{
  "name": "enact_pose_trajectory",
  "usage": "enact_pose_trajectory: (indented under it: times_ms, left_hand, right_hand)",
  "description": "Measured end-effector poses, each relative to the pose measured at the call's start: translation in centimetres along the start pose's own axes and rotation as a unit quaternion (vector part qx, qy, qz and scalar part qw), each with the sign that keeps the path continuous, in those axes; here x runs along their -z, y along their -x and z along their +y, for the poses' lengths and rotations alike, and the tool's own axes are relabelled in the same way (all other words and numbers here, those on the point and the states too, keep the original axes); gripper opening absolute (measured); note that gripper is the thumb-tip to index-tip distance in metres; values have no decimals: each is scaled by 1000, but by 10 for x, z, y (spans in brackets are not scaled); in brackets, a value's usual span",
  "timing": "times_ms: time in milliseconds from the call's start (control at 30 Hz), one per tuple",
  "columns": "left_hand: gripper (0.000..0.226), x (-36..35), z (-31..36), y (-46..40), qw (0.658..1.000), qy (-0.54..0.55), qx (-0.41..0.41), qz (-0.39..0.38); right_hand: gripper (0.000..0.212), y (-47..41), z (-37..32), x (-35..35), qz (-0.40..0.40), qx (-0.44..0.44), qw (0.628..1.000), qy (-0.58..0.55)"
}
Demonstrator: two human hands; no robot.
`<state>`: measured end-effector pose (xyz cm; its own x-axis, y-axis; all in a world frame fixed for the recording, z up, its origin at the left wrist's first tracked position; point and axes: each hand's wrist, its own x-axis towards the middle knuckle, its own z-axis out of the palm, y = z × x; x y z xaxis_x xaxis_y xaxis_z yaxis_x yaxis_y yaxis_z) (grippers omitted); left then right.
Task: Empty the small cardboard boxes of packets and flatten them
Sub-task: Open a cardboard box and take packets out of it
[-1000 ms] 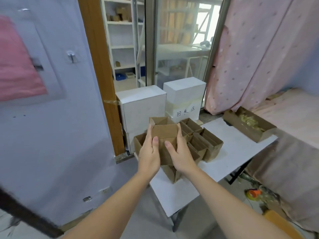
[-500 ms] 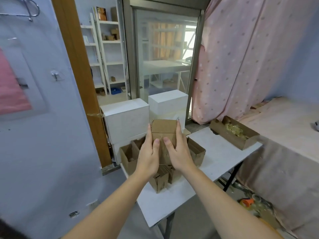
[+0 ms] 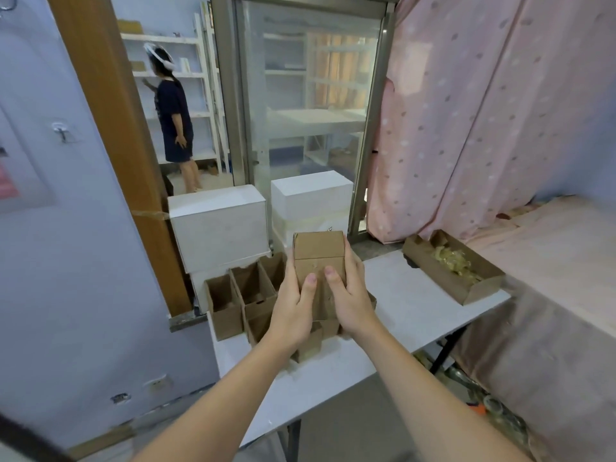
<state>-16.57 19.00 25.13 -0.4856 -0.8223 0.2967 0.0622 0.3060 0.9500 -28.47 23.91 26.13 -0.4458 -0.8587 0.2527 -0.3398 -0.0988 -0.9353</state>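
The small cardboard box (image 3: 318, 261) sits raised between my two hands, above the cluster of open cardboard boxes (image 3: 246, 295) on the near left of the white bench (image 3: 416, 305). My left hand (image 3: 293, 308) and right hand (image 3: 350, 301) each hold a side of it in a curled grip, thumbs pressed on the face toward me, its top flap closed away from me. Whether packets remain inside I cannot tell. A long cardboard tray (image 3: 466, 281) of pale packets (image 3: 453, 261) lies at the far right of the bench, and two white boxes (image 3: 220, 225) stand behind, against the glass door (image 3: 310, 95).

The risk, as I judge it: if I squeeze to flatten while packets are inside, they could spill onto the bench or floor; lowering my wrists could also knock over the open boxes beneath.

Compared with a second ago, the box is higher and its open mouth is now turned away from me, and a person (image 3: 173, 118) has appeared at the shelves (image 3: 186, 75) through the doorway.
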Motion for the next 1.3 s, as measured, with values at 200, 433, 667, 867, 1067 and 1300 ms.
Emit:
enact_pose_trajectory:
  times_ms: [200,433,667,867,1067,1300]
  left_hand:
    - [55,-15,-29,-55,1000,21,20,10]
    - [57,-33,-57,-127,999,36,12,3]
    - [60,-58,-73,-174,999,33,5,12]
    - [58,-85,-94,-211,999,22,18,35]
    - [58,-120,-106,-244,995,15,37,90]
    - [55,-134,-111,-261,991,-5,51,126]
  right_hand:
    - [60,-50,28,0,10,-5,1000,-23]
    - [67,-114,50,13,28,-8,999,-18]
    - [63,-161,76,31,27,-27,999,4]
    - [64,-204,110,49,11,-25,1000,-8]
    - [63,-251,137,77,-45,-25,998,-28]
    - [63,-277,152,83,-89,-33,995,-31]
